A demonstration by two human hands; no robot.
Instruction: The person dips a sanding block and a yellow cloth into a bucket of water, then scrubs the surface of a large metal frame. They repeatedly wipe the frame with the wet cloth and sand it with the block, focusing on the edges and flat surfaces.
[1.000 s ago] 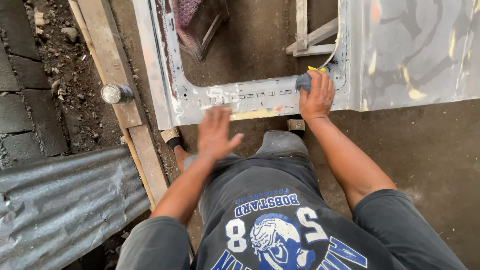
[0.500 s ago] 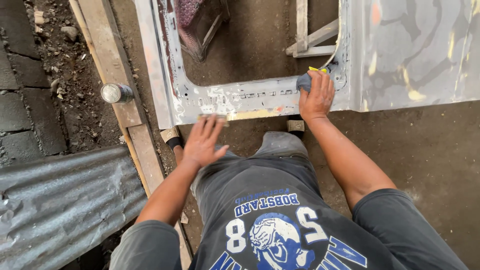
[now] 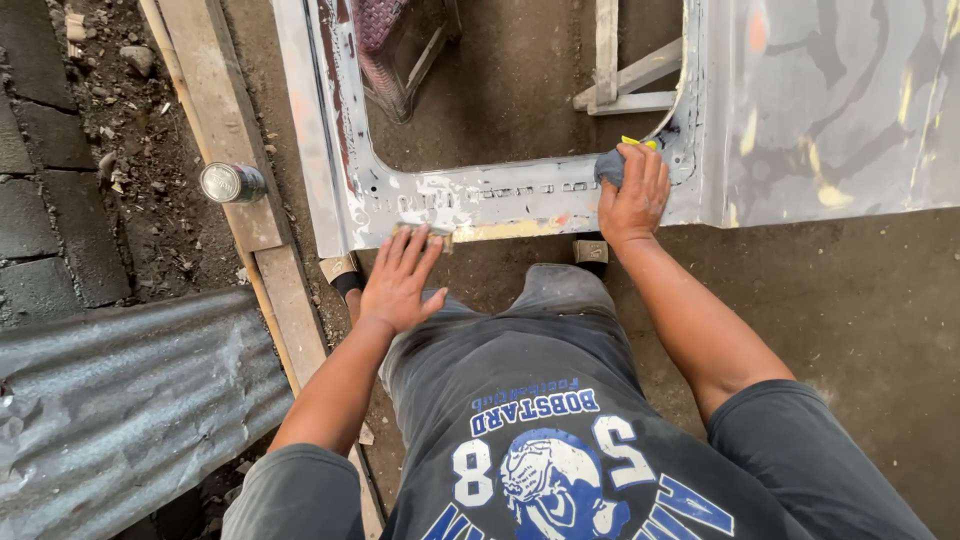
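Observation:
A grey primed car door panel [image 3: 800,110] lies flat in front of me, its window frame [image 3: 470,200] open over bare ground. My right hand [image 3: 632,195] presses a dark sanding pad [image 3: 610,165] with a yellow edge onto the frame's inner corner. My left hand [image 3: 400,280] is spread flat, fingertips touching the frame's near edge where filler patches show. My knee in grey trousers [image 3: 555,295] sits just below the frame between both hands.
A small metal tin [image 3: 230,183] stands on a wooden plank [image 3: 215,110] at the left. Corrugated metal sheet [image 3: 120,400] lies at lower left. Wooden battens [image 3: 625,80] and a woven stool [image 3: 385,40] show through the window opening. Dirt ground lies to the right.
My left hand has slid left and slightly down along the frame's near edge. My right hand stays on the sanding pad at the corner.

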